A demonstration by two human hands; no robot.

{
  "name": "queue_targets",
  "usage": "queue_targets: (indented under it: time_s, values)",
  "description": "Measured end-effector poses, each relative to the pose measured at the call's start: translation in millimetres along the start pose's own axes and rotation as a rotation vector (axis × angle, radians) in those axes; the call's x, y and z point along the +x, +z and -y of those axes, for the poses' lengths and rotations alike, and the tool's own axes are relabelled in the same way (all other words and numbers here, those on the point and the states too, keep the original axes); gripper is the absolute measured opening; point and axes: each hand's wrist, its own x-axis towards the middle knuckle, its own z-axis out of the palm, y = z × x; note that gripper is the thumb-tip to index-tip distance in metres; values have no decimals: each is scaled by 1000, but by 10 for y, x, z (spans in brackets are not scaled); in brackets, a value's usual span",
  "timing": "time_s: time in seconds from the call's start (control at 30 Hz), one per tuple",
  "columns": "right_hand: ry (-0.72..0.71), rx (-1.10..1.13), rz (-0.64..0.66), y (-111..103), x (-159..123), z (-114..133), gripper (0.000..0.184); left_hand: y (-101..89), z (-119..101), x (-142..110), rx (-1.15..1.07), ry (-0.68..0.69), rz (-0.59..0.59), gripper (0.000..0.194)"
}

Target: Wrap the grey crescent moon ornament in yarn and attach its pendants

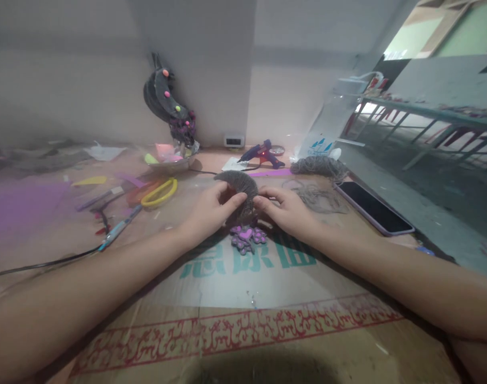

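Between both hands is a grey crescent-shaped craft piece (243, 184) that looks wrapped in yarn, its curved tip pointing up and left. My left hand (215, 205) grips its left side, thumb pressed on the front. From the right, my right hand (281, 208) pinches its lower right edge between thumb and fingers. Just below the crescent are grey and purple paw-shaped ornaments (248, 238) with a purple heart; whether they are attached to it I cannot tell. Under them is a whitish sheet (227, 290) with green characters.
A glue gun (263, 153) with a red light lies at the back, near a small digital clock (234, 141). Grey yarn (321, 168) and a phone (375, 207) are on the right. Yellow-handled scissors (159, 194), a blue pen-like tool (119, 229) and a decorated grey crescent (165, 93) are left.
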Motion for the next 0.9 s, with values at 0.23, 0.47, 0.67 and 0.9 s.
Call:
queue_targets:
  time_s: [0.23, 0.47, 0.67, 0.9]
  values:
    - [-12, 2, -50, -28, 1, -60, 23, 4, -5, -7, 25, -15, -3, 26]
    - [93, 70, 105, -30, -8, -71, 26, 14, 14, 0, 2, -34, 20, 30]
    - [156, 156, 98, -20, -25, -50, 25, 29, 48, 12, -69, -7, 47, 33]
    - [153, 124, 30, -50, -39, -27, 31, 13, -37, -10, -92, 12, 104, 29]
